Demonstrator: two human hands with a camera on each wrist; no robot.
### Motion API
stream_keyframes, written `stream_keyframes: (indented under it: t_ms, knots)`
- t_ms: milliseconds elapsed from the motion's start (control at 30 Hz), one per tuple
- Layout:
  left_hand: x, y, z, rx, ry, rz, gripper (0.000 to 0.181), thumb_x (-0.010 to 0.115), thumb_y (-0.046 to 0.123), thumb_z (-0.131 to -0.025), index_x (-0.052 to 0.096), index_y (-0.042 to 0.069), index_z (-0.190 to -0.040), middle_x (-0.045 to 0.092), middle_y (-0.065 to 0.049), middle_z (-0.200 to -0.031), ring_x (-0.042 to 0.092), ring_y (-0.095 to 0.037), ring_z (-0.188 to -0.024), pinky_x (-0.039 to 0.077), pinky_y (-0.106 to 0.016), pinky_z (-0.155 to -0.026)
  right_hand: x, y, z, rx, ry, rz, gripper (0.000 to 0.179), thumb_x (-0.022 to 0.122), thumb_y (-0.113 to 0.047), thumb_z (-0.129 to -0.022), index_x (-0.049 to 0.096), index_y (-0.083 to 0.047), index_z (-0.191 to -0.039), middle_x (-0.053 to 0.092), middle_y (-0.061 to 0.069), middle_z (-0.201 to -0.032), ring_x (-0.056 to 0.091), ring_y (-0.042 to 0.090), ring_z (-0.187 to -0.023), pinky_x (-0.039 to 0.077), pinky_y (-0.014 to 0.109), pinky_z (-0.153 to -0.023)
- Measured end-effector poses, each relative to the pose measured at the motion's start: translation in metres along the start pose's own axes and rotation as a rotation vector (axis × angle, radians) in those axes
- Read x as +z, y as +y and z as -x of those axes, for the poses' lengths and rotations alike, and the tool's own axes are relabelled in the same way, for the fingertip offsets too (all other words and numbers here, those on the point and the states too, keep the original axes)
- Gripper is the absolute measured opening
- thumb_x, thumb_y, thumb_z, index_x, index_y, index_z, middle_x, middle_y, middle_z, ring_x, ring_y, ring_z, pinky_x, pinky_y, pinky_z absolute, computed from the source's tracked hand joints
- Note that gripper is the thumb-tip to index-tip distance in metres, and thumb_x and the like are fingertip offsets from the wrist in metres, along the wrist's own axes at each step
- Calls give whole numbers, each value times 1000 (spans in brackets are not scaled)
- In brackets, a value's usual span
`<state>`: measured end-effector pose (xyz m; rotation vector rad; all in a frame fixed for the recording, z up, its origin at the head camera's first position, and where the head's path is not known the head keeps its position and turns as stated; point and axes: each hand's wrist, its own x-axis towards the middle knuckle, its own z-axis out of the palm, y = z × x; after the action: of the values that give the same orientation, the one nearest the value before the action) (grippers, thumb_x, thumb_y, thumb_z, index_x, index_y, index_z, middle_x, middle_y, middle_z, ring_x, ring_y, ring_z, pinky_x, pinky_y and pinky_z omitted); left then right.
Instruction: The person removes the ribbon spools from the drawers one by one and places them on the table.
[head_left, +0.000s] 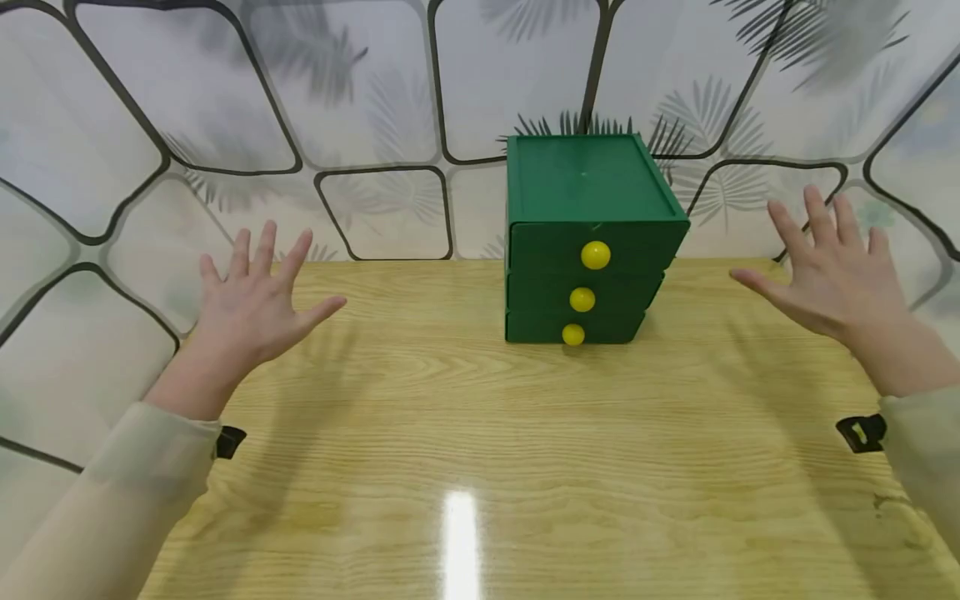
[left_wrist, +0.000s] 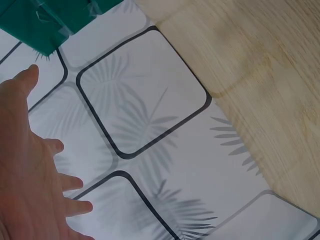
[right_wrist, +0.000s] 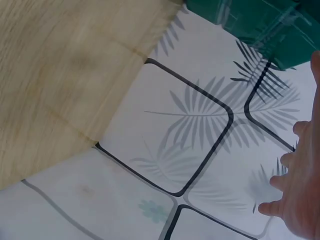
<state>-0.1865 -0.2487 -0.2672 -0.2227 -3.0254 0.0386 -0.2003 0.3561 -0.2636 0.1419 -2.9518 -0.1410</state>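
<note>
A green drawer box (head_left: pixel 585 179) with three stacked drawers, each with a round yellow knob (head_left: pixel 596 255), stands near the back of the wooden table, right of centre. All its drawers look closed. My left hand (head_left: pixel 255 312) is raised over the table to the left of the box, fingers spread and straight, holding nothing. On the other side, my right hand (head_left: pixel 840 275) is held up in the same way, apart from the box. Both wrist views show a corner of the green box, with the left hand (left_wrist: pixel 30 175) and right hand (right_wrist: pixel 302 180) at the frame edges.
The light wooden table (head_left: pixel 420 400) meets a wall covering (head_left: pixel 360 83) patterned with dark outlines and grey leaves. A bright light reflection lies at the table's front. Black bands (head_left: pixel 229 442) show at the sleeve cuffs.
</note>
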Motion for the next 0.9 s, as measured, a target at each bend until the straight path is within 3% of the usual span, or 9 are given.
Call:
stream_keyframes:
  t_ms: [233,433,733,900]
  knots:
    - [0,6,0,-13,26,3,94,27,80,-87,-4,25,-157,-14,-20,-159,-10,-46,-142,-7,-75,-100,-17,-2,-6,-32,24,8,96,35,-69,-94,-6,-9,-155,-14,25,-157,-10,46,-142,9,72,-103]
    - [0,16,-1,-20,66,13,95,26,81,-87,-5,25,-157,-11,-21,-159,-10,-45,-142,-4,-75,-101,-33,-8,-13,-63,61,-48,93,33,-68,-95,-4,-7,-155,-10,24,-158,-5,45,-143,9,67,-107]
    - [10,36,-8,1,87,62,94,26,81,-87,-6,26,-157,-8,-19,-160,-7,-44,-144,-2,-75,-101,-48,-23,-25,-120,64,-240,86,35,-61,-97,-4,-13,-156,-10,14,-160,-4,43,-144,6,71,-105]
    - [23,51,-10,7,107,115,94,27,80,-87,-6,28,-157,-5,-18,-160,-4,-42,-144,-1,-74,-103,-49,-35,-31,-156,81,-369,80,36,-56,-99,-1,-16,-157,-6,11,-161,-2,40,-145,3,66,-109]
